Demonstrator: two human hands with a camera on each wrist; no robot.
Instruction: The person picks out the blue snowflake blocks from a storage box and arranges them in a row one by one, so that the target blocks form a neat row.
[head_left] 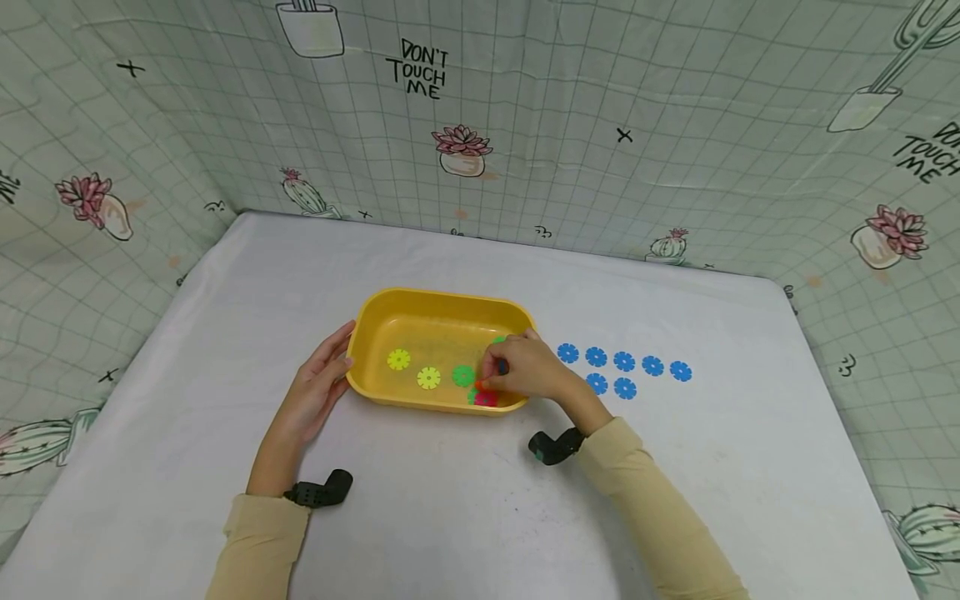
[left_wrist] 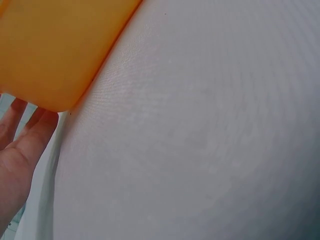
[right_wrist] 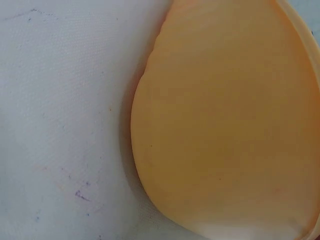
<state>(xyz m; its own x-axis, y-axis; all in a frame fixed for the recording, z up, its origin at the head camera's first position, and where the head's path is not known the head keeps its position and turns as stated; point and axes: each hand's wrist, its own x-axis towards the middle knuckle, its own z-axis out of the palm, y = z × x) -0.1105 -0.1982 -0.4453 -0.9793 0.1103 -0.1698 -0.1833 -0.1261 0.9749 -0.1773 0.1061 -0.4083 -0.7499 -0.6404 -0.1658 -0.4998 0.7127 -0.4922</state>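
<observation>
A yellow plastic tray point(head_left: 420, 402) holds several notched snowflake discs. Among them are yellow discs point(head_left: 429, 377), a green disc point(head_left: 463, 376) and a pink disc point(head_left: 486, 398). My left hand point(head_left: 311, 392) touches the tray's left end from outside, its fingers fairly straight; in the left wrist view the fingertips meet the tray wall point(left_wrist: 55, 60). Inside the tray's right end, my right hand point(head_left: 525, 367) bends its fingers down at an orange-red disc point(head_left: 482, 385). A dark blue piece point(head_left: 503, 367) shows beneath this hand. Whether the fingertips pinch a disc is hidden.
Several blue discs point(head_left: 624, 361) lie in two rows on the white table point(head_left: 420, 517), right of the tray. A patterned cloth point(head_left: 540, 100) hangs behind and at both sides. In the right wrist view the tray's outer wall point(right_wrist: 225, 120) fills much of the picture.
</observation>
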